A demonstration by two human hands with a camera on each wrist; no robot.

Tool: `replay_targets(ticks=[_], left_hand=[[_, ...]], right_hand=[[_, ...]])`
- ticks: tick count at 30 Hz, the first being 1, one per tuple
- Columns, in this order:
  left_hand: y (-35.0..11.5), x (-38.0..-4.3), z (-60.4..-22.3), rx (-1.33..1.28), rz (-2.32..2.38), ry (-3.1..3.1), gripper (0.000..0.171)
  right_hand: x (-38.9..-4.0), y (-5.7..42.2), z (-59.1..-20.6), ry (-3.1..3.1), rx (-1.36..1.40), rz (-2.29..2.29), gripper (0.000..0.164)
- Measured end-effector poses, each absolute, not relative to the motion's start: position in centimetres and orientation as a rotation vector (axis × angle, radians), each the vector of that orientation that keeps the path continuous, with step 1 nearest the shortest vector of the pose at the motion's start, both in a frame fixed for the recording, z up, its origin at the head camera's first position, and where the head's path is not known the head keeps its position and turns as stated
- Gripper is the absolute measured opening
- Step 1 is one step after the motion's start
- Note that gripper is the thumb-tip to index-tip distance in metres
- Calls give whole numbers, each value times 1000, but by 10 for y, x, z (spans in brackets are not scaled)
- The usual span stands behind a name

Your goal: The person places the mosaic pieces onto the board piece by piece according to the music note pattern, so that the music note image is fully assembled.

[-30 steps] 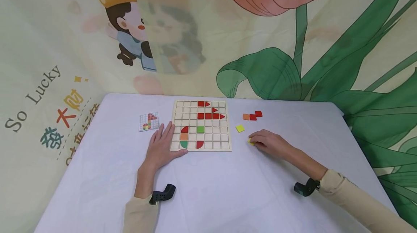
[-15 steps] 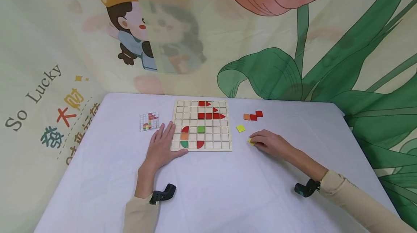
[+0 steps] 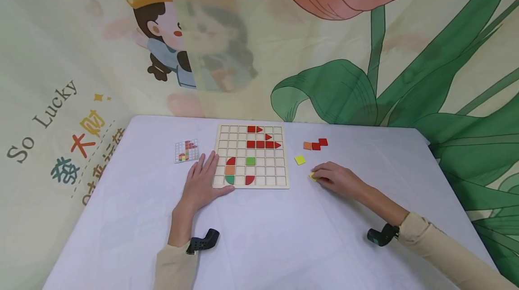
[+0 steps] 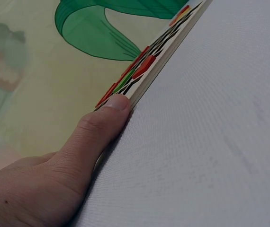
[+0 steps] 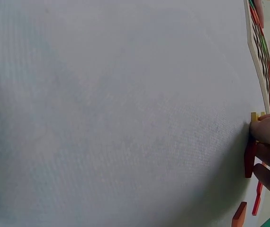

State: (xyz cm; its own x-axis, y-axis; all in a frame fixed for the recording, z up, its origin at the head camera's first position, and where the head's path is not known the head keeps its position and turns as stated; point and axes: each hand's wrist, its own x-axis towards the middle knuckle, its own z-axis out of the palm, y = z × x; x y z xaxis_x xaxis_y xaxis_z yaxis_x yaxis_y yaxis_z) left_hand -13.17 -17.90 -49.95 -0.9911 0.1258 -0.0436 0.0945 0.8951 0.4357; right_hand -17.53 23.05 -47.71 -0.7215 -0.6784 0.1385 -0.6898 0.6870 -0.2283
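Observation:
My left hand point(image 3: 198, 186) lies against the left side of a pale wooden grid board point(image 3: 265, 183), its fingers extended, its thumb along the near edge. In the left wrist view the thumb tip presses that board's corner. To the right of the board, my right hand point(image 3: 334, 176) pinches a small yellow tile point(image 3: 312, 176) between thumb and fingers, low over the cloth. The right wrist view shows a red piece point(image 5: 250, 158) under the curled fingers, hidden in the head view. A second yellow square tile point(image 3: 299, 160) lies just beyond this hand. Red, green and orange pieces sit in the grid.
A small pattern card point(image 3: 187, 151) lies left of the board. An orange tile point(image 3: 307, 146) and red tiles point(image 3: 323, 142) lie at the back right. The right wrist view has an orange piece point(image 5: 239, 215) below the hand. A printed curtain point(image 3: 243, 101) hangs behind the white-covered table.

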Motion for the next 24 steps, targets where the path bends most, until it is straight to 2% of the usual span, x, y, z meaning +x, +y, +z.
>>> replay_targets(ticks=[6, 12, 17, 24], left_hand=[[-178, -131, -499, 164, 694, 2983, 106], [-178, -132, -499, 170, 685, 2991, 106], [-178, -134, -500, 184, 689, 2999, 107], [-180, -133, -502, 176, 658, 2986, 106]], right_hand=[[-180, 224, -475, -2817, 1129, 416, 26], [-187, 181, -457, -2762, 1133, 476, 18], [-189, 129, -449, -2731, 1333, 531, 17], [-190, 64, -458, -2631, 1685, 459, 18]])
